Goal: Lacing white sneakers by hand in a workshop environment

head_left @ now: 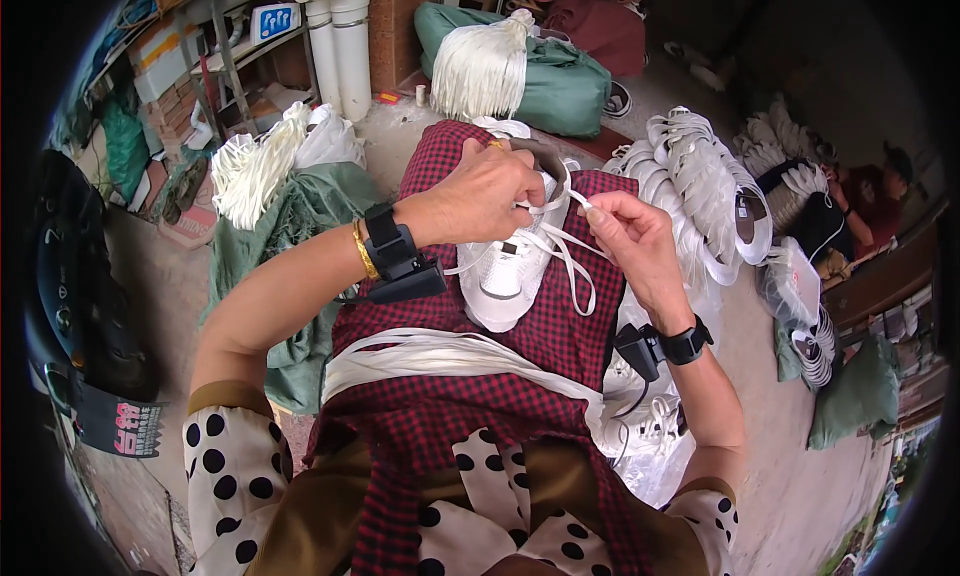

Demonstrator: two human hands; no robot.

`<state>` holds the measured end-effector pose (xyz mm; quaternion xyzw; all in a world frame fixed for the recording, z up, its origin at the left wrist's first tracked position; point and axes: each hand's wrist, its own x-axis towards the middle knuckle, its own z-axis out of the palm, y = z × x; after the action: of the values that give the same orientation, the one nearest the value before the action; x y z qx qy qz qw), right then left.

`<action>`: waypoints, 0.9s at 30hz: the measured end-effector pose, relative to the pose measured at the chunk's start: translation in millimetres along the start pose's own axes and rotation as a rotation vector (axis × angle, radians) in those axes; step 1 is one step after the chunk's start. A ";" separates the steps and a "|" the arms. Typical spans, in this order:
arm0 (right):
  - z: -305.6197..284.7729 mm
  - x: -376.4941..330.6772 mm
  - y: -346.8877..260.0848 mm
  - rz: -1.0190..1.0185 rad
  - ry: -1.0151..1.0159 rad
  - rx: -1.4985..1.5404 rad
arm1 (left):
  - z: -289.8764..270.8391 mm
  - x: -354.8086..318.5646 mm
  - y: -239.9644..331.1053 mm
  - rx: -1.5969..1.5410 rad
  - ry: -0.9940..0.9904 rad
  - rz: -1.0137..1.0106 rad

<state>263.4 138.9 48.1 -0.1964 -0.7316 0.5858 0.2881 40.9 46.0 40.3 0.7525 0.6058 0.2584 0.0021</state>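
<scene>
A white sneaker rests on my lap over a red-and-black checked apron, its toe toward me. Across the upper of the shoe, my left hand is closed, pinching a white shoelace near the eyelets. My right hand pinches the other stretch of white shoelace between thumb and fingers, beside the shoe's collar. Loose loops of lace hang over the right side of the shoe. A bundle of white laces lies across my lap, nearer to me than the sneaker.
White lace bundles lie on a green sack at left; another hangs over a green bale ahead. Stacked white shoes stand at right, with more by my right forearm. Another person sits far right.
</scene>
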 end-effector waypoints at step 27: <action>41.0 26.5 17.5 -0.385 0.081 -0.648 | -5.6 -9.0 -35.8 -0.441 0.034 0.018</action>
<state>215.8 129.1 30.1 -0.1593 -0.8905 0.2508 0.3446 4.8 45.6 30.4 0.7348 0.5278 0.3972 0.1543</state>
